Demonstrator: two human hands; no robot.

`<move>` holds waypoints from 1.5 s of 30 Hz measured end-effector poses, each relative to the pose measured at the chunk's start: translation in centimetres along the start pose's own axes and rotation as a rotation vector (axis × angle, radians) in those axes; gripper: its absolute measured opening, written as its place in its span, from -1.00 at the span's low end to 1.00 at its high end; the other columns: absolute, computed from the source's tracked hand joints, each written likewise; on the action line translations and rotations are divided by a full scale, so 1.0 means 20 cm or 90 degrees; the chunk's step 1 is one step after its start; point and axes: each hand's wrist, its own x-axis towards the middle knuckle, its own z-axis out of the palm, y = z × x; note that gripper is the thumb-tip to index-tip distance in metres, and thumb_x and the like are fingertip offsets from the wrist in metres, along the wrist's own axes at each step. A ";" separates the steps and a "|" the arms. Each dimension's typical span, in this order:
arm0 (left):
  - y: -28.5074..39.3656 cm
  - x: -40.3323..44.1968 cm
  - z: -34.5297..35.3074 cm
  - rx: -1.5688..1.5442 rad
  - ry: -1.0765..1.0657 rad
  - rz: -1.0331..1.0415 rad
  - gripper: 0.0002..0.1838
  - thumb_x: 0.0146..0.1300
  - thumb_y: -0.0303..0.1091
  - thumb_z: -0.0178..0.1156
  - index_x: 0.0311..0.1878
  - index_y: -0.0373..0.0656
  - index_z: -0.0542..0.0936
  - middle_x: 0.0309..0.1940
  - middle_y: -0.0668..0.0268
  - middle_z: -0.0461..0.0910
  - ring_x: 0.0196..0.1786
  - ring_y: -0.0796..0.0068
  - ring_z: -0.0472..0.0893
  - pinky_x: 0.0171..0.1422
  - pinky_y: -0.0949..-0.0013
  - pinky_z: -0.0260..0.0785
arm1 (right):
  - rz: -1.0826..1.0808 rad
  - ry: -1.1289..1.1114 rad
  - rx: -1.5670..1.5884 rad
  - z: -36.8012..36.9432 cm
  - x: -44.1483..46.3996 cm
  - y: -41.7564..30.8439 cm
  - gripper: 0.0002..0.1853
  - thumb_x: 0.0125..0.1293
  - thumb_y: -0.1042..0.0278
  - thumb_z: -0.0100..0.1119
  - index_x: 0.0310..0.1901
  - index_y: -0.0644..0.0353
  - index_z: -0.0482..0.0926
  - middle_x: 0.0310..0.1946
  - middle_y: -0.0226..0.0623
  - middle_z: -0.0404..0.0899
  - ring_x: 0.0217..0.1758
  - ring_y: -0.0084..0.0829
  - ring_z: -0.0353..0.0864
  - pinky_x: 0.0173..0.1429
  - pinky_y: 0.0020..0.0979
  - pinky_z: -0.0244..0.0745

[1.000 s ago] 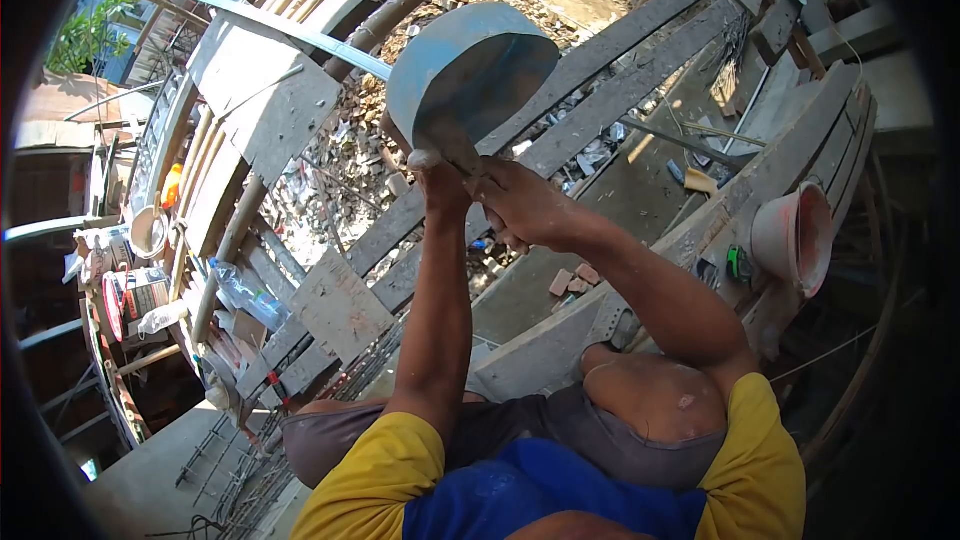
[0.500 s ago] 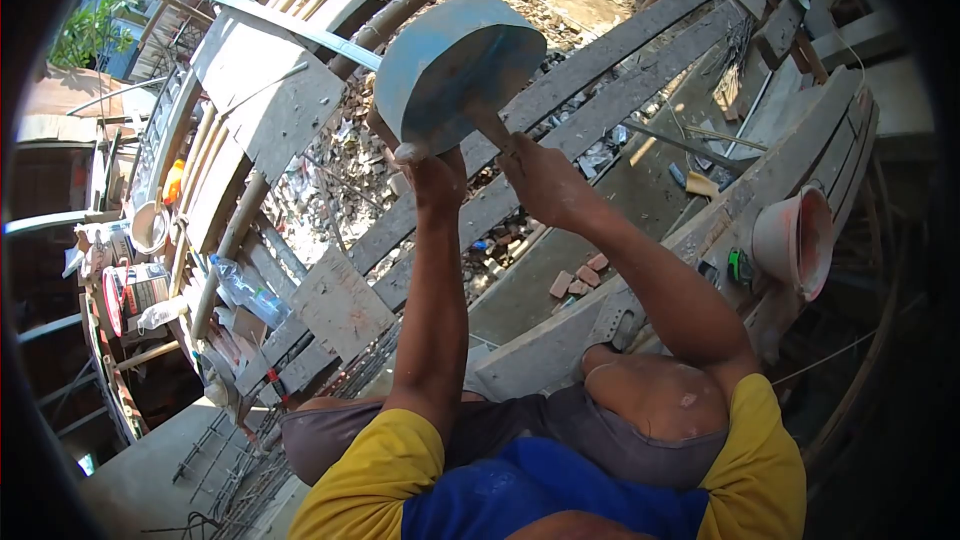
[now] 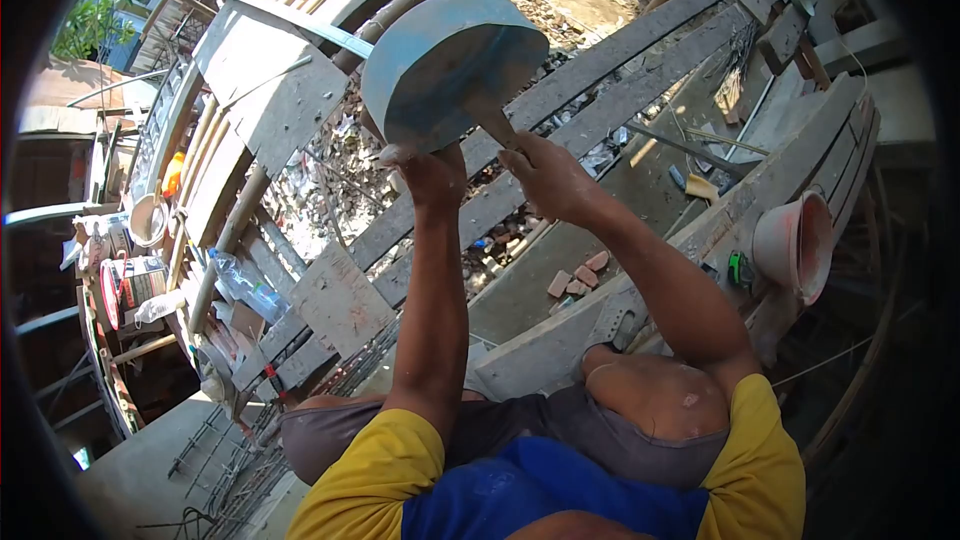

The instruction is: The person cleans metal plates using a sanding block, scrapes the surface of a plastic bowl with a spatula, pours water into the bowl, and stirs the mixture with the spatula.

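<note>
The blue basin (image 3: 435,30) is tilted just beyond your hands; your left hand (image 3: 430,178) clasps its near edge, fingers partly hidden; your right hand (image 3: 553,178) grips a flat tool (image 3: 489,122) extending into it; a bucket (image 3: 778,245) sits well to the right.

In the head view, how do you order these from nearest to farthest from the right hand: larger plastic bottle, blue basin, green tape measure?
1. Blue basin, upper left
2. Green tape measure, lower right
3. Larger plastic bottle, lower left
</note>
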 end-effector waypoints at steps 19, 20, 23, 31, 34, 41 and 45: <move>0.13 0.07 0.10 -0.383 0.062 -0.079 -0.26 0.31 0.25 0.14 0.31 -0.09 0.22 0.22 0.27 0.38 0.30 0.32 0.42 0.39 0.17 0.32 | -0.046 0.237 -0.243 -0.08 0.05 0.03 -0.70 0.49 0.26 -0.05 0.03 0.36 0.42 -0.42 0.22 0.61 -0.18 0.33 0.61 -0.08 0.10 0.48; 0.12 0.06 0.10 -0.343 0.045 -0.043 -0.33 0.38 0.18 0.12 0.30 -0.10 0.22 0.20 0.28 0.38 0.29 0.34 0.42 0.39 0.19 0.30 | -0.042 0.213 -0.227 -0.04 0.04 0.04 -0.71 0.48 0.25 -0.03 -0.02 0.37 0.41 -0.39 0.25 0.61 -0.18 0.31 0.62 -0.11 0.12 0.49; 0.12 0.03 0.09 -0.351 0.017 -0.054 -0.43 0.46 0.04 0.11 0.30 -0.08 0.17 0.23 0.29 0.34 0.31 0.38 0.38 0.39 0.24 0.29 | -0.173 0.102 -0.193 0.01 0.03 0.13 -0.74 0.48 0.26 -0.01 -0.10 0.36 0.40 -0.40 0.25 0.61 -0.22 0.29 0.63 -0.19 0.13 0.52; 0.12 0.02 0.13 -0.316 0.015 -0.034 -0.30 0.32 0.21 0.19 0.31 0.01 0.18 0.22 0.29 0.35 0.32 0.36 0.39 0.38 0.13 0.35 | -0.181 0.110 -0.154 0.00 0.03 0.14 -0.71 0.51 0.22 -0.04 -0.08 0.35 0.38 -0.48 0.26 0.56 -0.29 0.32 0.59 -0.31 0.11 0.41; 0.13 0.03 0.15 -0.381 0.011 -0.052 -0.20 0.22 0.30 0.23 0.32 0.02 0.18 0.23 0.27 0.34 0.34 0.33 0.38 0.39 0.10 0.35 | -0.043 0.122 -0.192 -0.14 0.02 0.01 -0.70 0.48 0.24 -0.05 -0.04 0.38 0.38 -0.38 0.28 0.61 -0.17 0.33 0.60 -0.09 0.16 0.48; 0.11 0.01 0.13 -0.352 0.033 -0.094 -0.04 0.05 0.42 0.28 0.33 0.00 0.16 0.29 0.24 0.32 0.35 0.28 0.40 0.38 0.09 0.39 | -0.082 0.095 -0.211 -0.10 0.03 0.07 -0.72 0.46 0.26 -0.02 -0.04 0.36 0.34 -0.41 0.25 0.61 -0.22 0.32 0.61 -0.18 0.17 0.49; 0.08 -0.02 0.14 -0.316 0.027 -0.071 0.00 0.01 0.45 0.28 0.33 0.00 0.16 0.30 0.24 0.32 0.37 0.26 0.38 0.37 0.08 0.39 | 0.009 0.178 -0.207 -0.04 0.04 0.10 -0.68 0.46 0.23 0.00 0.00 0.37 0.41 -0.34 0.29 0.61 -0.14 0.32 0.60 -0.03 0.15 0.47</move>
